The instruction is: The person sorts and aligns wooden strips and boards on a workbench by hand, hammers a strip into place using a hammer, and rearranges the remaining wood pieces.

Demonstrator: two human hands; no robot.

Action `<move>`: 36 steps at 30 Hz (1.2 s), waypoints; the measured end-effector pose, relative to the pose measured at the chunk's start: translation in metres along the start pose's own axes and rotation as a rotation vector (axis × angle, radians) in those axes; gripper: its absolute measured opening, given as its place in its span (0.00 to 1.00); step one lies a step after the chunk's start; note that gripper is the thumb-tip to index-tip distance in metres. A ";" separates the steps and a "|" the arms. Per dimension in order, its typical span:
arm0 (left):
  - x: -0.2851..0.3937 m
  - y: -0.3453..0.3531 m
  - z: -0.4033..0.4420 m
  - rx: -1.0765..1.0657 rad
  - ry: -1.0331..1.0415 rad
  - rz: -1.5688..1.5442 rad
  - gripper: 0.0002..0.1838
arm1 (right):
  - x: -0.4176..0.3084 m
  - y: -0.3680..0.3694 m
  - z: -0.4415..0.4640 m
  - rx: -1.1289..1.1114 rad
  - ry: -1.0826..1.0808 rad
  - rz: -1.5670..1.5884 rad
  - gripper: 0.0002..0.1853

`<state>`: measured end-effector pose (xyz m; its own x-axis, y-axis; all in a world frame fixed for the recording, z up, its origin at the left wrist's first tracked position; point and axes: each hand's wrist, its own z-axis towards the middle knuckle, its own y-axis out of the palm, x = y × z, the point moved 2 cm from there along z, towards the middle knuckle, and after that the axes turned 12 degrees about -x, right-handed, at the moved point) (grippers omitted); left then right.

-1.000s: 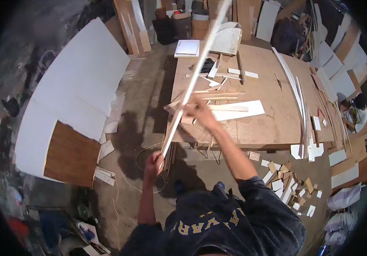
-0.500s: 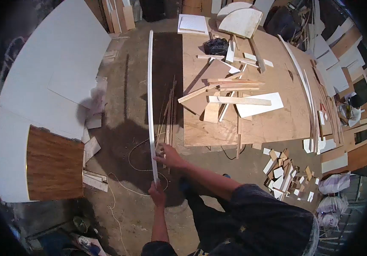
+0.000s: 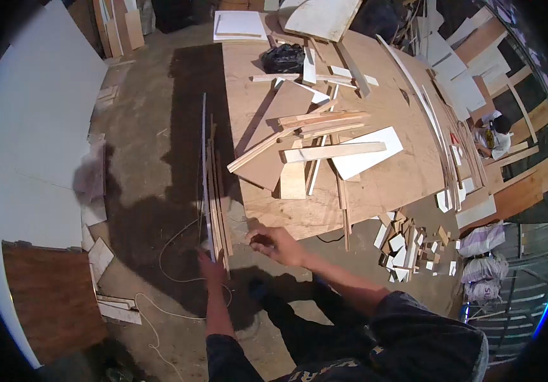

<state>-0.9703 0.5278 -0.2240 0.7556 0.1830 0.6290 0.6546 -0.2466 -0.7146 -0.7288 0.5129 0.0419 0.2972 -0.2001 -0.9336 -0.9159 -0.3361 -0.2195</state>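
Note:
A long, thin white strip (image 3: pixel 205 159) extends away from me beside the table, its near end at my left hand (image 3: pixel 212 267). The fingers of that hand are closed around this end, slightly blurred. Alongside the strip, several narrow brown wood strips (image 3: pixel 217 197) lie lengthwise on the floor. My right hand (image 3: pixel 277 246) is apart from the strip, close to the near left corner of the plywood table (image 3: pixel 274 213). Its fingers are curled in towards the thumb; whatever they hold, if anything, is hidden.
Wood offcuts (image 3: pixel 344 151), a white board piece (image 3: pixel 376 155) and a black plastic bag (image 3: pixel 283 58) lie on the table. Small scraps (image 3: pixel 408 248) are heaped on the floor at right. A cord (image 3: pixel 161 261) loops across the floor. A person (image 3: pixel 494 135) crouches far right. Large white panels (image 3: pixel 38 127) stand left.
The white strip has dropped lower, towards the brown strips, with my left hand at its near end. My right hand has let go of it and moved right. The view has shifted right.

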 end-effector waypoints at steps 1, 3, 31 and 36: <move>-0.003 0.006 0.014 -0.003 0.001 0.013 0.30 | -0.008 -0.008 0.001 0.022 -0.047 0.053 0.14; 0.003 -0.004 0.046 0.117 0.110 -0.172 0.39 | -0.023 -0.031 0.002 0.042 -0.065 0.101 0.14; 0.598 0.084 0.172 -0.031 0.643 0.463 0.15 | 0.095 -0.564 0.151 0.682 0.005 -0.666 0.30; 0.599 0.083 0.184 -0.035 0.635 0.059 0.09 | 0.092 -0.593 0.173 0.497 0.137 -0.941 0.27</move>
<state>-0.4590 0.7922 0.0368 0.6214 -0.4288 0.6558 0.6034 -0.2719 -0.7496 -0.2052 0.8532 0.0367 0.9403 -0.1677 -0.2962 -0.3009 -0.0029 -0.9537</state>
